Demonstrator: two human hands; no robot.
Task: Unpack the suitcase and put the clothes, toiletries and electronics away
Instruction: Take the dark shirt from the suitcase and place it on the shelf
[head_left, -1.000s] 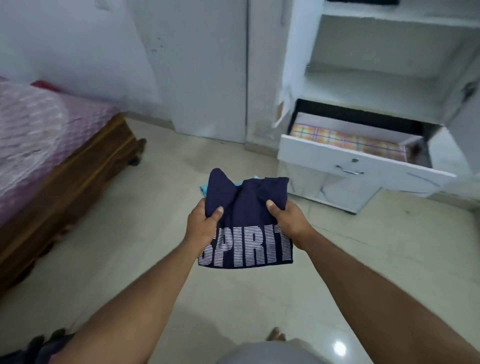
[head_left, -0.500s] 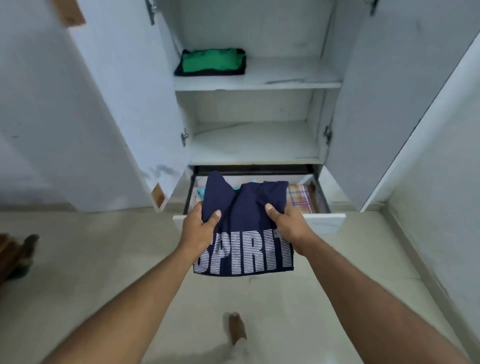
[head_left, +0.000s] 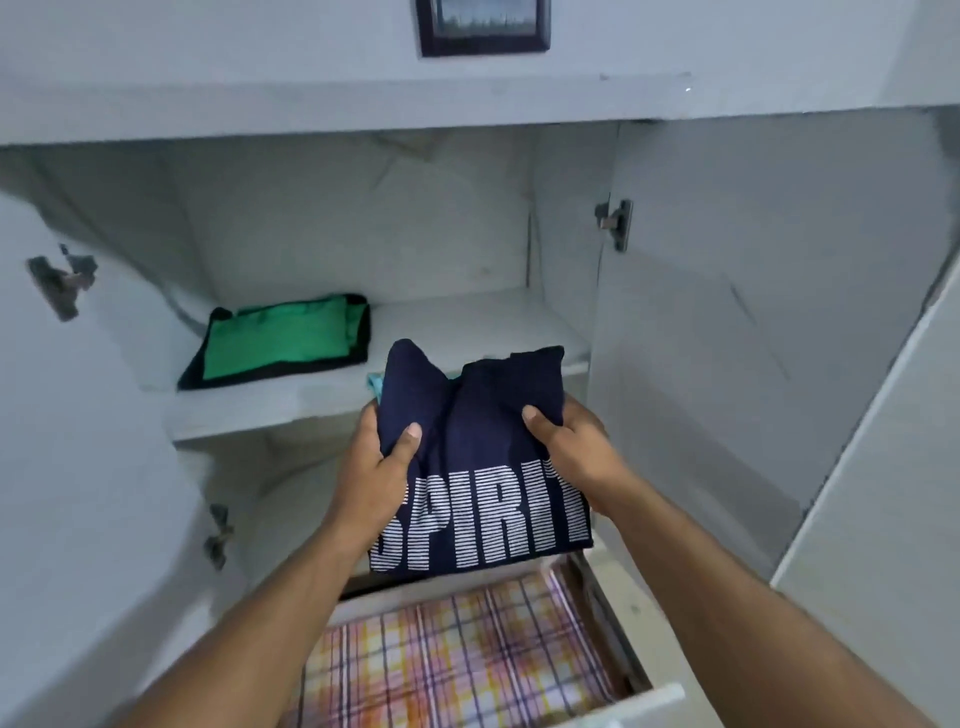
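The navy shirt (head_left: 470, 457) was soft matt cloth with striped white print. The shelf (head_left: 291, 402) looked painted, matt, scuffed. The drawer liner (head_left: 457, 654) was checked cloth; the hinge (head_left: 615, 221) was metal.

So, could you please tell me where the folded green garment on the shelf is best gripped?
By its near long edge, coming from the front: the green garment lies flat at the shelf's left, beside the cupboard wall.
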